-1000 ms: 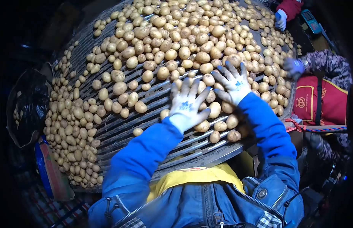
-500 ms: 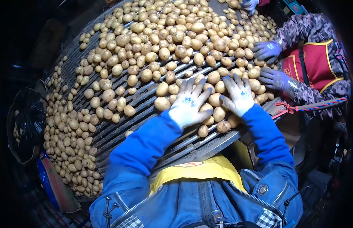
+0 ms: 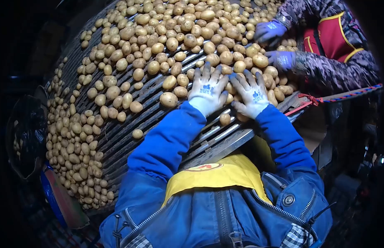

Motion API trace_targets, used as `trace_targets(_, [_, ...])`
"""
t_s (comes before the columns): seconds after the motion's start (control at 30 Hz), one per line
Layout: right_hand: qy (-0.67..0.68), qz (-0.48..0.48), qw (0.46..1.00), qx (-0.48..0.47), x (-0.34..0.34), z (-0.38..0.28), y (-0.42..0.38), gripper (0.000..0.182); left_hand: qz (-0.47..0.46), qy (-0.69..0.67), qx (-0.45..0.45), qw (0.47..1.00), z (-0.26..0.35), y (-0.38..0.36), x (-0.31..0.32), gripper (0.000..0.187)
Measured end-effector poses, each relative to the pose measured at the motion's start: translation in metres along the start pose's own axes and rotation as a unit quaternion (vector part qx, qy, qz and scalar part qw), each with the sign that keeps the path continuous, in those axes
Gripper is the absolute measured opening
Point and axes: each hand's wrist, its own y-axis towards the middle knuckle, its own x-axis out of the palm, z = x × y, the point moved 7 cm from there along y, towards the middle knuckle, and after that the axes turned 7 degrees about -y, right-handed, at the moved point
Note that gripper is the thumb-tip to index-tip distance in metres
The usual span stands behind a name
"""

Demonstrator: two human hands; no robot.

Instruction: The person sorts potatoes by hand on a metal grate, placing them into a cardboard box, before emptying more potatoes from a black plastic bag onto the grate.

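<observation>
Many yellow-brown potatoes point(image 3: 169, 99) lie on a sloping rack of dark metal bars point(image 3: 152, 89). My left hand point(image 3: 207, 91), in a white glove with grey fingers, rests palm down with its fingers spread on the potatoes near the rack's front edge. Just right of it, my right hand point(image 3: 250, 94) lies on other potatoes, gloved alike, its fingers also apart. The two thumbs point toward each other with a small gap between them. One potato point(image 3: 225, 119) sits just below my hands on the bars. What lies under my palms is hidden.
At the right, a co-worker in a camouflage sleeve point(image 3: 324, 68) and purple gloves point(image 3: 269, 31) reaches onto the potatoes. A red and blue rope point(image 3: 353, 94) runs from the rack's right corner. A black bag point(image 3: 29, 132) stands at the far left.
My hands have moved slightly up the rack and closer together. The co-worker's hands have shifted left, further over the potatoes. A lone potato on the bars left of my left sleeve is now plainly visible.
</observation>
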Motion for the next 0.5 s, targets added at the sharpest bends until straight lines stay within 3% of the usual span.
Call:
trace_targets(0.07, [-0.018,0.005,1.0,0.019,-0.003,0.004,-0.012,0.075,-0.021,-0.042,-0.002,0.999,-0.006,-0.006,0.003,0.059])
trace_targets(0.17, [-0.019,0.042,0.99,0.133,-0.025,0.022,-0.053,0.079,0.045,-0.051,-0.031,0.997,-0.014,-0.047,-0.028,0.064])
trace_targets(0.2, [-0.015,0.04,0.983,0.179,-0.024,0.036,-0.073,0.083,0.022,-0.025,-0.072,0.997,-0.018,-0.063,-0.04,0.068])
trace_targets(0.27, [0.094,-0.034,0.958,0.267,0.009,0.051,-0.093,0.087,0.047,-0.018,-0.132,0.99,-0.032,-0.1,-0.05,0.073])
trace_targets(0.33, [0.046,0.046,0.975,0.211,0.01,0.024,-0.075,0.094,0.062,-0.005,-0.146,0.987,-0.042,-0.126,-0.055,0.074])
trace_targets(0.37, [-0.018,0.011,0.978,0.206,0.022,0.015,-0.055,0.097,0.038,-0.001,-0.173,0.984,-0.044,-0.133,-0.056,0.075])
trace_targets(0.47, [0.11,0.116,0.97,0.186,0.023,0.007,0.003,0.092,0.04,-0.004,-0.204,0.978,-0.046,-0.142,-0.052,0.075])
trace_targets(0.5, [0.08,0.083,0.975,0.188,0.029,0.005,0.016,0.089,0.047,-0.01,-0.199,0.979,-0.045,-0.143,-0.052,0.074])
